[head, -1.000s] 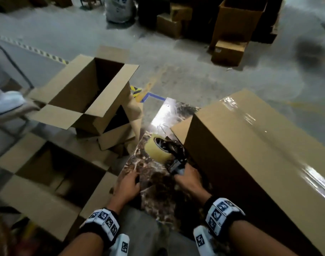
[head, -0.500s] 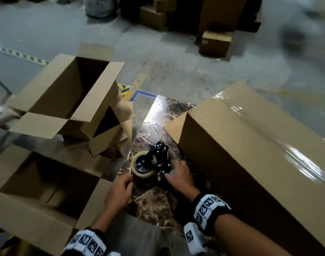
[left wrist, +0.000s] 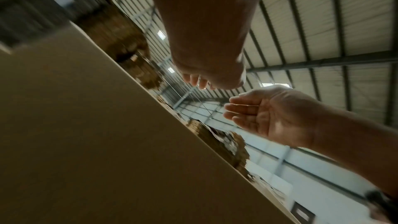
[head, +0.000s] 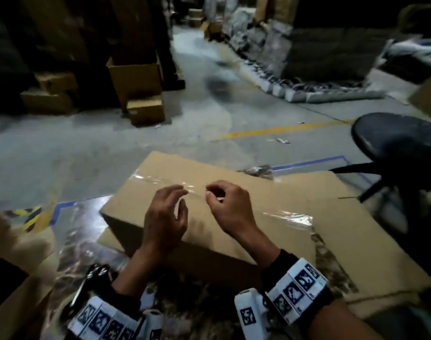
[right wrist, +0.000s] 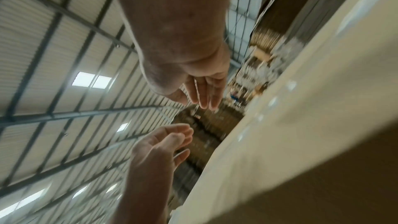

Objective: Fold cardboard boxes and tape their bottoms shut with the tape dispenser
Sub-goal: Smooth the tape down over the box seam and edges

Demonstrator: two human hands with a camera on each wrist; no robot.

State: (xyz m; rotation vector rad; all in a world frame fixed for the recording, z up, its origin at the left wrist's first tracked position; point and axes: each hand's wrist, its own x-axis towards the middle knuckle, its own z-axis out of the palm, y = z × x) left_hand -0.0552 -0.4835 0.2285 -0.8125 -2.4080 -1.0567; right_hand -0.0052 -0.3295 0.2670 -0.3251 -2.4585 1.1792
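Observation:
A brown cardboard box (head: pixel 271 192) lies on the marble table, with a clear tape strip (head: pixel 288 214) running along its upper face. My left hand (head: pixel 179 200) and right hand (head: pixel 210 196) hover close together just above that strip, near the box's middle. Neither holds anything that I can make out. The wrist views show the left fingers (right wrist: pixel 178 135) loosely curled and the right fingers (left wrist: pixel 237 110) nearly straight. The box's side fills the left wrist view (left wrist: pixel 86 125) and the right wrist view (right wrist: pixel 301 142). The black tape dispenser (head: pixel 94 276) lies on the table near my left wrist, partly hidden.
A flat cardboard sheet (head: pixel 356 253) lies under and to the right of the box. A dark round stool (head: pixel 393 136) stands at the right. Cardboard flaps (head: pixel 18 241) lie at the left edge. Stacked boxes (head: pixel 136 89) and wrapped bundles line the concrete floor beyond.
My right hand let go of the tape dispenser on the table, and the left hand left its side. Both hands rose over the taped box. The view swung right.

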